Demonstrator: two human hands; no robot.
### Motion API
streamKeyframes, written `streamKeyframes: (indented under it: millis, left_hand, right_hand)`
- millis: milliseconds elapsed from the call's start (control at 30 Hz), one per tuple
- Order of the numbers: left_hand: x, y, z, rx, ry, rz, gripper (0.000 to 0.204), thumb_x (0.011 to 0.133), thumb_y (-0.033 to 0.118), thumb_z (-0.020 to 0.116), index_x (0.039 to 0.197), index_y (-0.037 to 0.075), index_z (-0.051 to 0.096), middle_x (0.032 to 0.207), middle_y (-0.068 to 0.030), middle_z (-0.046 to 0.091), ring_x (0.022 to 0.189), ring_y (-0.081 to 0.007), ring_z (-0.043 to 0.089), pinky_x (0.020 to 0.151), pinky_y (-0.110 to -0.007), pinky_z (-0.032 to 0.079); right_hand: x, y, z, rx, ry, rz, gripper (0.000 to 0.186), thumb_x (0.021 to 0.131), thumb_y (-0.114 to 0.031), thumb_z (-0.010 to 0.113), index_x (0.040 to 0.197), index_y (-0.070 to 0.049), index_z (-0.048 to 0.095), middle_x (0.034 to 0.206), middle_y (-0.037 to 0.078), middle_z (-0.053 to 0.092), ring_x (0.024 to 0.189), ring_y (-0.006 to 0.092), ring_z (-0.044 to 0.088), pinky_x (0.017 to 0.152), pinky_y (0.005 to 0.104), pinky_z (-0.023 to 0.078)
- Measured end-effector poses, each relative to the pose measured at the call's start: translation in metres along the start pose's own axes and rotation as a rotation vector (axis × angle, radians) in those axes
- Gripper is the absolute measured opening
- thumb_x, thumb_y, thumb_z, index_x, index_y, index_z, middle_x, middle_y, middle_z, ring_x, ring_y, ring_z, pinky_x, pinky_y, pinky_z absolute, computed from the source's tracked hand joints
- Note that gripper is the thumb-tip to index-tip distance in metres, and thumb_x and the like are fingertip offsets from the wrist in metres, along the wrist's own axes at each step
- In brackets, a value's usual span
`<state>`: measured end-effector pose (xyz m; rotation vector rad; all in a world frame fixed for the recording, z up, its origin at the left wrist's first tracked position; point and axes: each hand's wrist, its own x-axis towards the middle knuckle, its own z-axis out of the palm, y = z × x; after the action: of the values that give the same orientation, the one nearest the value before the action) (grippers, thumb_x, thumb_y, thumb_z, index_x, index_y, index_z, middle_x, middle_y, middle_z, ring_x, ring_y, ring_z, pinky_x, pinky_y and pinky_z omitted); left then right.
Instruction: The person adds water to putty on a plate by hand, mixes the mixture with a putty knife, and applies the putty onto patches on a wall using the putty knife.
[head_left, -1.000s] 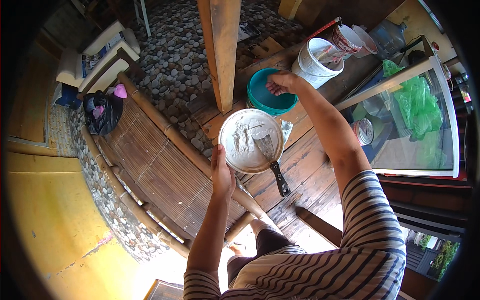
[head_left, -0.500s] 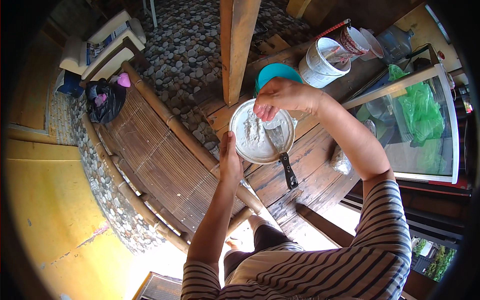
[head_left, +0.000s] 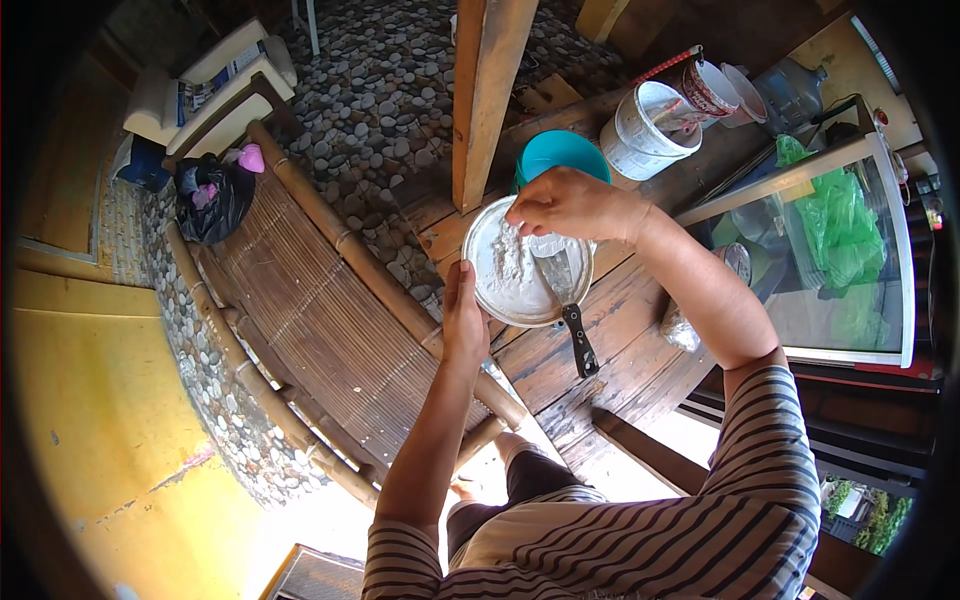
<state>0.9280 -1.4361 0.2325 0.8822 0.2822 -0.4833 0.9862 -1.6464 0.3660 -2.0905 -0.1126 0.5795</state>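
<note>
I've got the left hand (head_left: 466,325) gripping the round white dish (head_left: 508,315) of white powder (head_left: 507,268) by its edge, to steady it I reckon; right hand (head_left: 577,207) is curled above, can't tell if pinching anything; black-handled metal scraper (head_left: 571,313) lies inside, sticking out, probably for grabbing.

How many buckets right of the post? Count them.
4: teal bucket beyond the right hand, white bucket to its right, then red-and-white bucket, then pale bucket; others may be hidden.
</note>
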Motion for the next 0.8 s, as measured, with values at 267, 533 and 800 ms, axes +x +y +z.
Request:
streamKeyframes:
  millis: [267,533,800]
  left_hand:
    - [-0.006,0.0,-0.004,0.017,0.059,-0.031,0.038,0.107,0.028,0.044,0.135,0.003,0.046,0.133,-0.012,0.056,0.122,-0.0211,0.056,0.103,-0.036,0.046]
    - [-0.003,0.0,-0.012,0.008,0.075,-0.007,0.039,0.107,0.027,0.044,0.136,0.002,0.045,0.132,-0.0117,0.057,0.122,-0.0206,0.057,0.102,-0.035,0.047]
    - [-0.001,-0.003,-0.005,0.023,0.053,-0.015,0.039,0.107,0.026,0.042,0.138,0.002,0.044,0.134,-0.0116,0.056,0.123,-0.02,0.056,0.103,-0.034,0.046]
  right_hand:
    - [0.089,0.146,-0.05,-0.096,0.223,0.38,0.028,0.083,-0.023,0.061,0.088,0.002,0.072,0.091,0.018,0.073,0.083,0.0202,0.072,0.081,0.0378,0.056]
    - [0.141,0.231,-0.018,-0.885,0.053,0.249,0.03,0.088,-0.034,0.064,0.107,-0.013,0.074,0.118,0.012,0.069,0.103,0.0339,0.067,0.094,0.0428,0.051]
    - [0.137,0.213,-0.029,-1.006,-0.089,0.217,0.032,0.093,-0.033,0.058,0.106,-0.007,0.072,0.11,0.015,0.072,0.094,0.0331,0.069,0.084,0.0426,0.056]
